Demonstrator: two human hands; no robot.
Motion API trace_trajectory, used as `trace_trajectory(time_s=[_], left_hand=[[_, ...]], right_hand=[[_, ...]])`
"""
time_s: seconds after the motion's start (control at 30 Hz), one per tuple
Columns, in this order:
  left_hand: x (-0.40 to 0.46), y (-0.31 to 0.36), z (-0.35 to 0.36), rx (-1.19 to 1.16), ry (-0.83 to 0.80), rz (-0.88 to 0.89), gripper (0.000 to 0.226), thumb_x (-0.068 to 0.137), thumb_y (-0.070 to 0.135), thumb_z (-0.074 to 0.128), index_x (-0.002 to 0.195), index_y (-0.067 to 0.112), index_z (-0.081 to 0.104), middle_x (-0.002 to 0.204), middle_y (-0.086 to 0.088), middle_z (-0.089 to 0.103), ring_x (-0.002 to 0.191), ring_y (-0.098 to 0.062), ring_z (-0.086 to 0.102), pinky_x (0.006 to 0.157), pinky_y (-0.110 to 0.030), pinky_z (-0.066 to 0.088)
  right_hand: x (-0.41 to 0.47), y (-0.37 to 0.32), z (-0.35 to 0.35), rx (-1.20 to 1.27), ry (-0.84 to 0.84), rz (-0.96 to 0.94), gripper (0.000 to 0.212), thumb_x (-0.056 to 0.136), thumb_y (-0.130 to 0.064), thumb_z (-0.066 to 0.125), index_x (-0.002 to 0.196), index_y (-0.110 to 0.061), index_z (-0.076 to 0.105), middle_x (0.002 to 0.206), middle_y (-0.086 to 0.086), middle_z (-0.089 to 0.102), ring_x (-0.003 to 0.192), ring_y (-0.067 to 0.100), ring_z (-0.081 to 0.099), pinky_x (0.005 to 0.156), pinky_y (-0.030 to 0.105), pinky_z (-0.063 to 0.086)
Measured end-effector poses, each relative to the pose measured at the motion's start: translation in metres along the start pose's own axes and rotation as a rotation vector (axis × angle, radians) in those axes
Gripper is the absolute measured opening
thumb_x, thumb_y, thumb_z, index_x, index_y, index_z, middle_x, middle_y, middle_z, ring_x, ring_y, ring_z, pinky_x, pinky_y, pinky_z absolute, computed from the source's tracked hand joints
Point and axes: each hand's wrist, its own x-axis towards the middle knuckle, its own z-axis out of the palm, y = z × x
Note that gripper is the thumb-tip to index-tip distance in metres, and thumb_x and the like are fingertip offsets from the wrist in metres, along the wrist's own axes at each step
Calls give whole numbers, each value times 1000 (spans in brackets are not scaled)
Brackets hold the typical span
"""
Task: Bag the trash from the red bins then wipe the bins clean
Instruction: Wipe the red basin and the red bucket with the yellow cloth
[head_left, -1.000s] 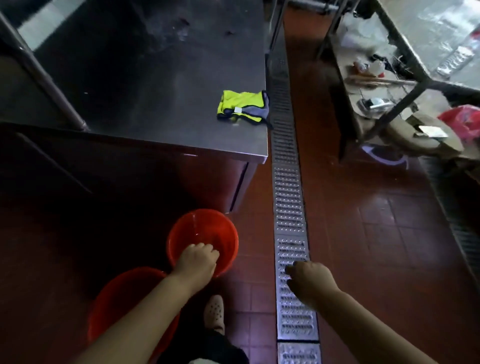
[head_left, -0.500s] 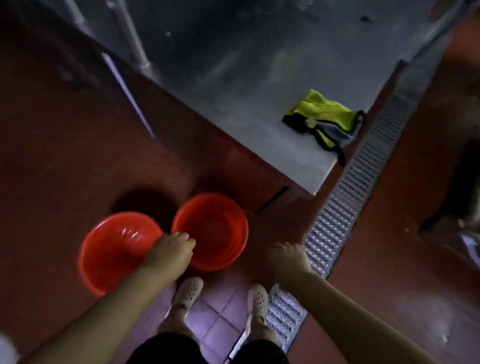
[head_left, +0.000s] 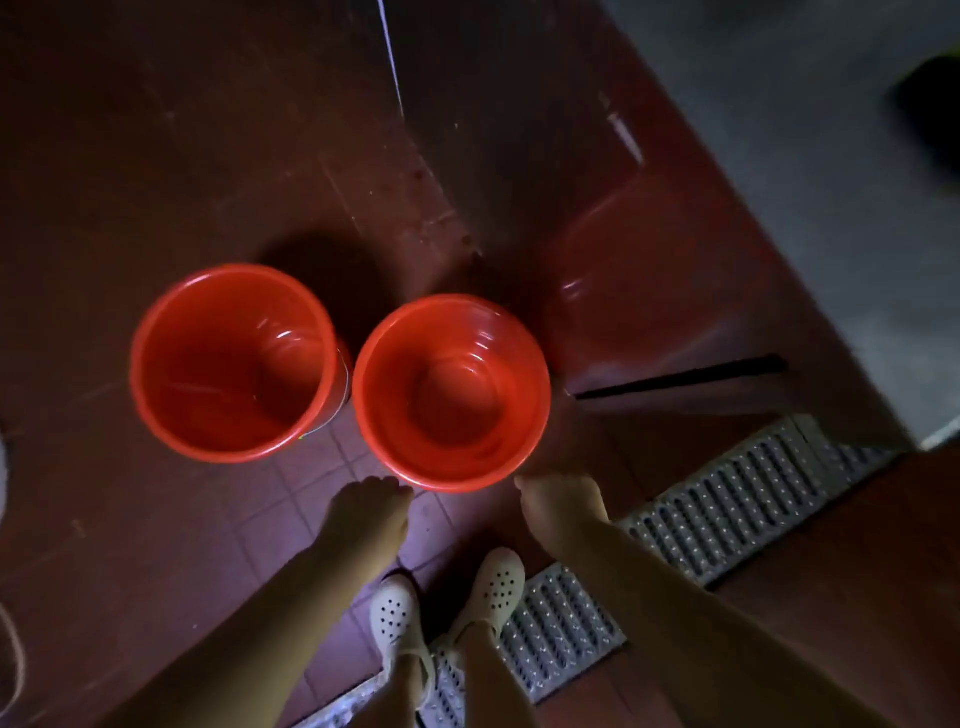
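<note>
Left hand (head_left: 370, 514) reached down beside near rim of right bucket (head_left: 451, 392), fingers curled, holding nothing | right hand (head_left: 562, 506) likewise, grip unclear | left bucket (head_left: 236, 364) alongside; both round, glossy red plastic, on tiled floor (head_left: 291, 499) | ribbed metal drain grate (head_left: 727, 499).

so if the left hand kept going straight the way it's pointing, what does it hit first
Most likely the near rim of the right-hand red bin; the left hand is just short of it, though height is hard to judge from above.
</note>
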Motion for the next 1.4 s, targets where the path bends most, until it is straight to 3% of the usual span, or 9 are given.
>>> trace_trajectory(time_s=[0.1, 0.2, 0.37, 0.5, 0.63, 0.93, 1.03, 1.13, 1.4], left_hand=[[29, -2, 34, 0, 138, 60, 25, 52, 23, 84, 70, 15, 67, 63, -4, 62, 56, -21, 63, 46, -26, 48], [57, -9, 70, -45, 243, 29, 37, 25, 17, 90, 51, 15, 64, 46, -1, 54, 36, -20, 53, 33, -21, 41], [93, -25, 128, -226, 306, -171, 42, 44, 15, 90, 80, 6, 70, 70, -13, 65, 50, -30, 60, 43, -33, 50], [108, -27, 151, -349, 295, -255, 40, 62, 17, 82, 98, 9, 67, 93, -16, 61, 62, -33, 62, 52, -39, 54], [107, -25, 153, -427, 294, -252, 41, 76, 23, 71, 113, 11, 59, 115, -14, 53, 85, -31, 61, 66, -42, 56], [42, -31, 87, -505, 347, -194, 48, 91, 34, 55, 133, 11, 47, 138, -15, 44, 113, -29, 55, 89, -38, 52], [2, -35, 49, -483, 364, -216, 43, 91, 35, 53, 127, 12, 51, 133, -12, 49, 109, -28, 56, 87, -39, 49], [-43, -42, 7, -468, 360, -276, 43, 91, 39, 49, 126, 13, 50, 126, -11, 54, 107, -28, 56, 86, -37, 47], [-165, -60, -124, -770, 497, -474, 51, 86, 34, 61, 119, 0, 41, 105, -24, 61, 95, -43, 62, 75, -42, 47]], right_hand=[[38, -12, 37, -107, 94, -80, 23, 44, -24, 83, 59, -23, 66, 59, -3, 64, 54, 14, 63, 49, 20, 47], [73, -20, 85, -114, 147, -120, 23, 44, -28, 83, 60, -24, 67, 62, -8, 64, 62, 11, 64, 57, 18, 48], [111, -20, 147, -119, 152, -173, 36, 37, -42, 86, 63, -24, 68, 68, -10, 65, 69, 11, 65, 67, 20, 51], [125, -16, 173, -133, 302, -235, 1, 63, -22, 65, 63, -22, 65, 66, -6, 63, 67, 18, 63, 68, 25, 51], [128, -14, 170, -153, 433, -301, 19, 73, -13, 49, 60, -22, 60, 61, -4, 57, 61, 19, 58, 62, 28, 49], [71, -31, 78, -131, 392, -341, 22, 75, -17, 42, 65, -20, 62, 65, -3, 61, 63, 17, 59, 62, 26, 49], [26, -36, 38, -111, 424, -345, 7, 72, -17, 66, 66, -19, 64, 67, -4, 64, 64, 16, 62, 64, 26, 53], [-23, -46, -11, -84, 436, -340, 16, 63, -19, 82, 67, -19, 67, 69, -3, 66, 67, 16, 65, 65, 29, 56], [-125, -87, -160, -177, 701, -412, 17, 71, -17, 50, 61, -23, 63, 65, -7, 58, 61, 15, 56, 60, 26, 43]])
